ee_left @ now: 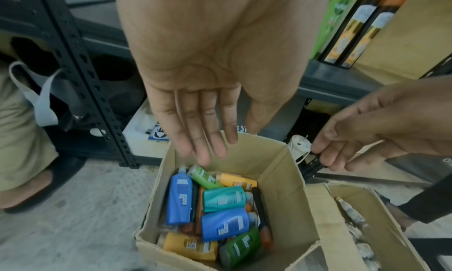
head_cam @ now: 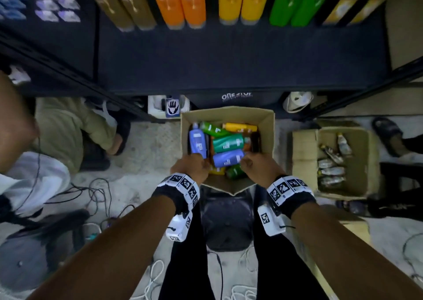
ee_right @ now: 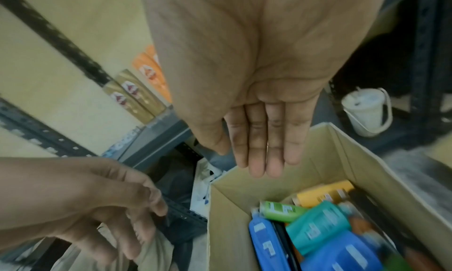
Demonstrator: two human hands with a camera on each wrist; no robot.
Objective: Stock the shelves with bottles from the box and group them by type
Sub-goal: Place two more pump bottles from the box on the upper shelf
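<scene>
Both hands hover over the open brown cardboard box (head_cam: 266, 125) on the floor, in front of the dark metal shelf (head_cam: 229, 54). The left hand (ee_left: 195, 105) and right hand (ee_right: 264, 132) are spread flat, fingers straight, holding nothing. Directly below them lies a blue plastic bottle (head_cam: 227, 158), its long axis running across the box from hand to hand, roughly equally near both. A second blue bottle (head_cam: 198, 143) stands lengthwise at the box's left wall, nearer the left hand.

Flat right hand (ee_right: 266, 93) above bottle box (ee_right: 347, 159)
</scene>
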